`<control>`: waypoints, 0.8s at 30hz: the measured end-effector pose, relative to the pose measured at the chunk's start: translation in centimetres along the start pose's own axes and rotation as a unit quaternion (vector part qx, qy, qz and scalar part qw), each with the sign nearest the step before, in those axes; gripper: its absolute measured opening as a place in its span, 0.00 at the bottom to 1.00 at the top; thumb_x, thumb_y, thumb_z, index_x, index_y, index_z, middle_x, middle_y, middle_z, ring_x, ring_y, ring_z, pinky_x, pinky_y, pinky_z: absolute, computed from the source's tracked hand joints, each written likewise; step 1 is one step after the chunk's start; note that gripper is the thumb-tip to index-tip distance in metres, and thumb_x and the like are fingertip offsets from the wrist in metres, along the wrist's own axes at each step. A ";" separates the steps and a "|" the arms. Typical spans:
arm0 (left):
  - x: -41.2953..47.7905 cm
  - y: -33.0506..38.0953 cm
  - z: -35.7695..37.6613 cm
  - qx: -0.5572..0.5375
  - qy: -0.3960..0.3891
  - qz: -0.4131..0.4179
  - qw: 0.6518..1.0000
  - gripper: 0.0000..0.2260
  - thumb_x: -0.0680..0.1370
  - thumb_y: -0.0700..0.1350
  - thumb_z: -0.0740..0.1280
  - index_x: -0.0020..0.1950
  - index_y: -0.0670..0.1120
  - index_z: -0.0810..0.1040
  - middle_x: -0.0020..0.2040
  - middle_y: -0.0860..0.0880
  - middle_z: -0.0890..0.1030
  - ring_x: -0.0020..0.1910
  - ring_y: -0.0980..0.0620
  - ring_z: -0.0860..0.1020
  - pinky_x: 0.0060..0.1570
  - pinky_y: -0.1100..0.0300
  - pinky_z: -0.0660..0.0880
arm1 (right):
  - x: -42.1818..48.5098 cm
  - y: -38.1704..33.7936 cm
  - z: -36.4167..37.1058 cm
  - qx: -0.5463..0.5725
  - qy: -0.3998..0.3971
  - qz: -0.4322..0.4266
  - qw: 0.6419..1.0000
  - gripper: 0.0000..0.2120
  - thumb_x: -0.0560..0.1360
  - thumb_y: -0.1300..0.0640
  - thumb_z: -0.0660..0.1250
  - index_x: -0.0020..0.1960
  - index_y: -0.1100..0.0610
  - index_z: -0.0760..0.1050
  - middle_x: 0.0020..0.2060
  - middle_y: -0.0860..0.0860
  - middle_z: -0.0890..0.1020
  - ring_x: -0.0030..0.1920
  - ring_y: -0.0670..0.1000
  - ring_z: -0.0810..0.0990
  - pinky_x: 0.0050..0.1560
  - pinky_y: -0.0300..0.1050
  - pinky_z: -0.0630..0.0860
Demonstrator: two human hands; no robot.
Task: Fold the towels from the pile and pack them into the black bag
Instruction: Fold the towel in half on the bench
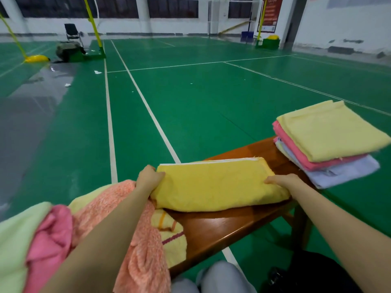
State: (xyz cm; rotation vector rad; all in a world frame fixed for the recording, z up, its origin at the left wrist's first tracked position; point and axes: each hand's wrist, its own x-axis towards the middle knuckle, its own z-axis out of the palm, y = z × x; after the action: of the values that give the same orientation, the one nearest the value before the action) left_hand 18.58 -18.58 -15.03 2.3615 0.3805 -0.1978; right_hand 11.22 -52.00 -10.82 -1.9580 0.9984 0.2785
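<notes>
Wide green sports-court floor (190, 98) with white lines runs out ahead, a dark wet-looking patch on its left side, yellow net posts and a black folding chair (72, 31) far back by the white wall. In the foreground sits a glossy brown wooden bench (213, 227), and everything happens on it.

Far left of the grip, the loose pile: a pale green towel (14, 240), a crumpled pink towel (53, 235), a fluffy orange towel (135, 250) and a yellow striped towel (171, 233), all heaped and overlapping at the bench's left end, under the left forearm.

Now the left hand (149, 176): fingers curled tight, gripping the left end of the folded bright yellow terry towel (213, 187), which lies flat across the middle of the bench between both hands. A white edge shows along its far side.

The right hand (281, 179) is on the towel's right end, fingers bent over the cloth and holding it down; the thumb side is hidden, so whether it pinches or only presses I cannot tell.

Right of that hand, slightly beyond, a neat stack of folded towels (330, 140) rests on the bench's right end: pale yellow on top, pink beneath, lilac-grey at the bottom.

Below the right forearm, on the floor beside the grey-trousered knees, a dark shape that looks like the black bag (313, 273).
</notes>
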 end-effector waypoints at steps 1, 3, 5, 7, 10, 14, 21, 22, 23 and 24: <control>-0.1 -0.2 -0.3 -0.022 0.001 -0.006 1.000 0.22 0.77 0.44 0.65 0.69 0.40 0.67 0.65 0.40 0.72 0.64 0.41 0.70 0.58 0.54 0.68 | -0.4 0.0 0.0 0.031 -0.014 0.014 0.999 0.41 0.72 0.53 0.71 0.75 0.63 0.52 0.71 0.62 0.61 0.69 0.63 0.63 0.65 0.55 0.65; -0.2 -1.1 -0.7 -0.070 0.011 -0.021 0.997 0.23 0.74 0.42 0.68 0.69 0.42 0.69 0.66 0.40 0.72 0.66 0.40 0.68 0.64 0.51 0.68 | -1.3 0.2 0.6 0.086 0.000 0.007 0.996 0.37 0.72 0.55 0.71 0.73 0.63 0.57 0.69 0.62 0.65 0.67 0.62 0.65 0.62 0.54 0.67; -0.7 -1.7 -0.9 -0.119 0.004 -0.006 0.993 0.24 0.73 0.37 0.69 0.69 0.42 0.70 0.66 0.40 0.72 0.65 0.41 0.70 0.63 0.51 0.68 | -2.6 -0.1 1.9 0.099 0.081 -0.064 0.990 0.28 0.72 0.54 0.70 0.68 0.64 0.67 0.64 0.61 0.71 0.63 0.62 0.70 0.56 0.52 0.69; -1.4 -2.1 -1.1 -0.181 -0.023 0.033 0.983 0.23 0.72 0.31 0.67 0.67 0.41 0.71 0.62 0.41 0.75 0.60 0.43 0.74 0.56 0.56 0.71 | -5.1 -1.5 3.7 0.106 0.151 -0.150 0.971 0.21 0.72 0.54 0.69 0.61 0.63 0.74 0.59 0.60 0.76 0.59 0.62 0.74 0.53 0.51 0.70; -2.7 -2.5 -1.4 -0.258 -0.034 0.080 0.962 0.20 0.73 0.27 0.63 0.62 0.41 0.77 0.59 0.44 0.76 0.52 0.52 0.75 0.46 0.64 0.72 | -9.2 -4.8 7.5 0.061 0.189 -0.249 0.948 0.16 0.72 0.54 0.69 0.57 0.58 0.77 0.55 0.59 0.79 0.56 0.62 0.76 0.52 0.50 0.72; -3.6 -2.4 -1.5 -0.333 -0.047 0.053 0.940 0.10 0.79 0.44 0.63 0.51 0.40 0.81 0.45 0.47 0.79 0.40 0.56 0.75 0.35 0.67 0.71 | -13.1 -7.2 14.9 -0.057 0.125 -0.374 0.917 0.07 0.73 0.57 0.65 0.50 0.52 0.76 0.46 0.54 0.80 0.52 0.59 0.78 0.43 0.46 0.69; -2.4 -2.6 -2.0 -0.261 -0.033 0.009 0.965 0.19 0.77 0.45 0.66 0.28 0.43 0.66 0.27 0.48 0.68 0.27 0.52 0.66 0.27 0.62 0.65 | -16.3 -4.4 24.0 -0.153 -0.080 -0.418 0.892 0.17 0.76 0.55 0.59 0.64 0.56 0.67 0.57 0.55 0.78 0.59 0.57 0.75 0.52 0.49 0.71; -2.3 -2.6 -2.1 -0.252 -0.035 0.002 0.967 0.17 0.76 0.42 0.67 0.28 0.44 0.66 0.28 0.47 0.69 0.27 0.51 0.67 0.30 0.59 0.65 | -15.9 -4.0 23.5 -0.137 -0.085 -0.426 0.890 0.17 0.75 0.53 0.60 0.64 0.54 0.69 0.57 0.53 0.78 0.58 0.56 0.75 0.53 0.49 0.71; -2.4 -2.5 -2.1 -0.253 -0.038 -0.005 0.967 0.16 0.76 0.40 0.67 0.29 0.44 0.67 0.29 0.46 0.70 0.28 0.50 0.68 0.33 0.58 0.67 | -15.4 -3.7 22.8 -0.124 -0.063 -0.439 0.887 0.17 0.75 0.49 0.61 0.63 0.53 0.71 0.56 0.52 0.79 0.58 0.55 0.75 0.55 0.48 0.70; -2.4 -2.5 -2.0 -0.256 -0.043 -0.011 0.966 0.14 0.76 0.39 0.66 0.30 0.43 0.69 0.30 0.46 0.72 0.31 0.49 0.71 0.37 0.57 0.69 | -14.6 -3.5 22.0 -0.112 -0.015 -0.451 0.885 0.17 0.76 0.47 0.61 0.62 0.53 0.72 0.57 0.51 0.79 0.59 0.53 0.75 0.58 0.48 0.69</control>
State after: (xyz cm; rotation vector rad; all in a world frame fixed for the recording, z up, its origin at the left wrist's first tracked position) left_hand 15.60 -15.95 -14.59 1.8331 0.3647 -0.1847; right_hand 8.30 -25.63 -13.44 -2.3939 -0.0487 -0.1164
